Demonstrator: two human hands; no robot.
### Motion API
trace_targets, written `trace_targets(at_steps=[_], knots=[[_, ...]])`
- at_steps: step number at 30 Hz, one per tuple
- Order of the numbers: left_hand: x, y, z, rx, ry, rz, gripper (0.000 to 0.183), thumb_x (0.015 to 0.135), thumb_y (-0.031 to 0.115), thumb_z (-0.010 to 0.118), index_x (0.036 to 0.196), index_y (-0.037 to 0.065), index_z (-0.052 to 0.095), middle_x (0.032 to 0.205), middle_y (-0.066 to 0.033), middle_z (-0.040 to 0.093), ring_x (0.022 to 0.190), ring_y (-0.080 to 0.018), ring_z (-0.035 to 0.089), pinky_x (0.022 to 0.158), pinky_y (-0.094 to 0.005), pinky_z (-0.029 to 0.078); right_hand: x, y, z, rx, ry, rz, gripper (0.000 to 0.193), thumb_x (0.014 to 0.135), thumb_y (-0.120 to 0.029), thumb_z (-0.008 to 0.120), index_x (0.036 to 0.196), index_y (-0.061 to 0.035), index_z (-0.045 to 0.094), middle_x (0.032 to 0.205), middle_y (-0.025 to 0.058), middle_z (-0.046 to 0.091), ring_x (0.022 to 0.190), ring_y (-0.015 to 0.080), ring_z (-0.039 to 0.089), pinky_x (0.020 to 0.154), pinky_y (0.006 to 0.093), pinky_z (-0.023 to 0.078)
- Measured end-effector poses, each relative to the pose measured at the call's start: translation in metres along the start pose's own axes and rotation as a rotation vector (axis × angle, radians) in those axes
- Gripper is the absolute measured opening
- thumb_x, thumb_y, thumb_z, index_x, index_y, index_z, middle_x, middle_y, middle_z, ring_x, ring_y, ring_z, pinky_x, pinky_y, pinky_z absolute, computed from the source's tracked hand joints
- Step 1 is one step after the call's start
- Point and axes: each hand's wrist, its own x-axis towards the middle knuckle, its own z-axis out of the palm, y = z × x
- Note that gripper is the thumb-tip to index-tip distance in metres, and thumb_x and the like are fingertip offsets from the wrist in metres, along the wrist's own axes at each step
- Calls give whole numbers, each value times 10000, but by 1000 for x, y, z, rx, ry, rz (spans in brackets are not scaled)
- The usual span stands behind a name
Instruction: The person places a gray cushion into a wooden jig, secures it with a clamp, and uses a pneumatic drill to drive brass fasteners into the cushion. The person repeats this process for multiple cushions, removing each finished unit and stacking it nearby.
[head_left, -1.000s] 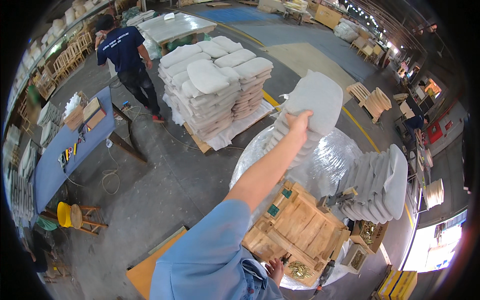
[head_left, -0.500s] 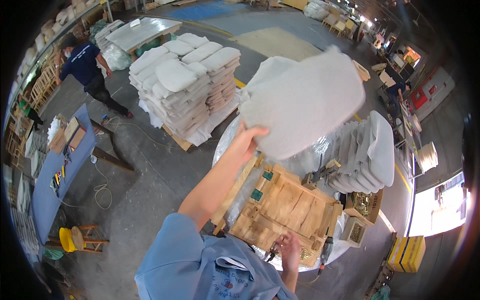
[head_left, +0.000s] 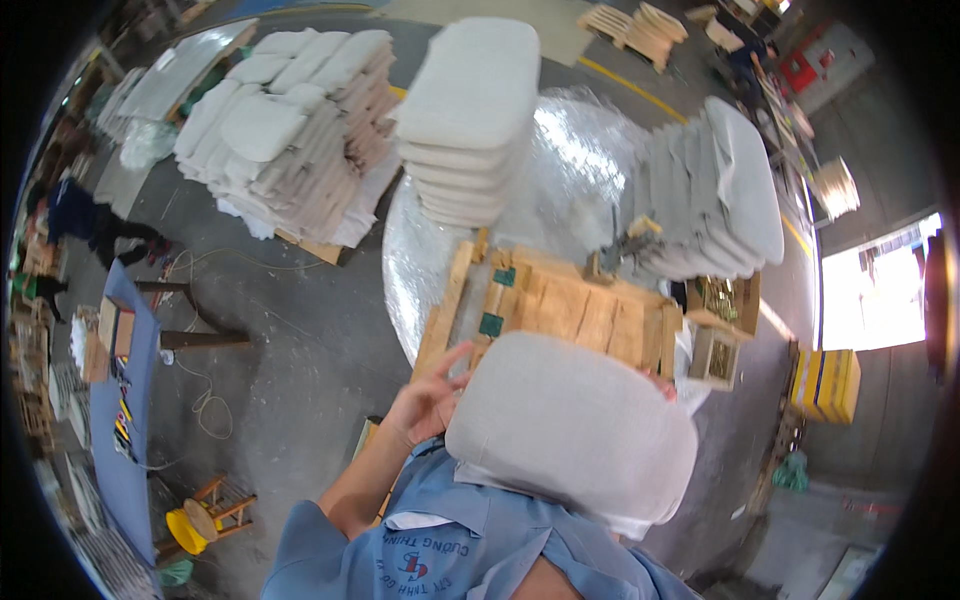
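A padded chair seat (head_left: 575, 420) in pale grey fabric is tilted in front of my chest, over the near part of a wooden jig (head_left: 580, 310). My left hand (head_left: 428, 402) is by the seat's left edge, fingers apart; whether a fingertip touches the fabric is unclear. Of my right hand (head_left: 661, 385) only fingertips show, curled over the seat's far right edge; the seat hides the remainder. Green pads (head_left: 491, 324) sit on the jig's left side. Behind it stands a stack of similar seats (head_left: 462, 165).
A row of upright seats (head_left: 705, 195) stands right of the plastic-wrapped table (head_left: 570, 150). Boxes of metal hardware (head_left: 722, 305) sit beside the jig. A large seat pile (head_left: 290, 130) stands far left, a blue bench (head_left: 125, 420) and yellow stool (head_left: 190, 527) nearer. A person (head_left: 90, 220) walks at left.
The seat has come from over the far side of the jig back to my chest. My left hand has loosened from it; my right hand has moved from the jig to its edge.
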Motion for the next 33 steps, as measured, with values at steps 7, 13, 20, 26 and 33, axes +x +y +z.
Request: trace_targets(at_steps=[7, 13, 20, 26, 33], knots=[[67, -46, 7, 292, 499, -178, 575, 1024, 445, 758, 1414, 41, 632, 1273, -109, 741, 1170, -206, 706, 1004, -380, 571, -69, -37, -32, 7, 55, -93, 849, 1058, -720, 477, 1676, -151, 356, 1730, 123, 335, 1579, 359, 344, 1263, 597, 339], [102, -57, -18, 457, 536, -60, 560, 1013, 351, 796, 1410, -5, 626, 1275, -123, 732, 1144, -194, 703, 969, -358, 574, -161, -25, -72, 39, 208, -164, 871, 1050, -719, 503, 1686, -149, 334, 1736, 118, 317, 1589, 358, 327, 1262, 602, 347], [181, -82, -31, 913, 526, 8, 608, 1037, 442, 750, 1399, -35, 647, 1311, -107, 720, 1180, -182, 672, 999, -357, 537, -124, -49, -111, -176, 654, -251, 878, 1026, -640, 640, 1676, -142, 323, 1698, 123, 354, 1544, 363, 373, 1233, 637, 362], [235, -55, -47, 2377, 685, 556, 790, 942, 383, 799, 1586, 64, 469, 1398, -233, 635, 1210, -397, 669, 1015, -489, 548, -53, -76, -104, -130, 530, -266, 802, 1044, -604, 642, 1632, -111, 405, 1636, 108, 451, 1511, 361, 430, 1221, 602, 397], [206, -38, -73, 1891, 926, -30, 896, 931, 339, 781, 1658, 85, 322, 1486, -270, 593, 1232, -449, 669, 1015, -534, 549, 19, -74, -137, -150, 380, -153, 705, 1094, -553, 588, 1623, -117, 423, 1591, 85, 513, 1468, 335, 495, 1208, 563, 432]])
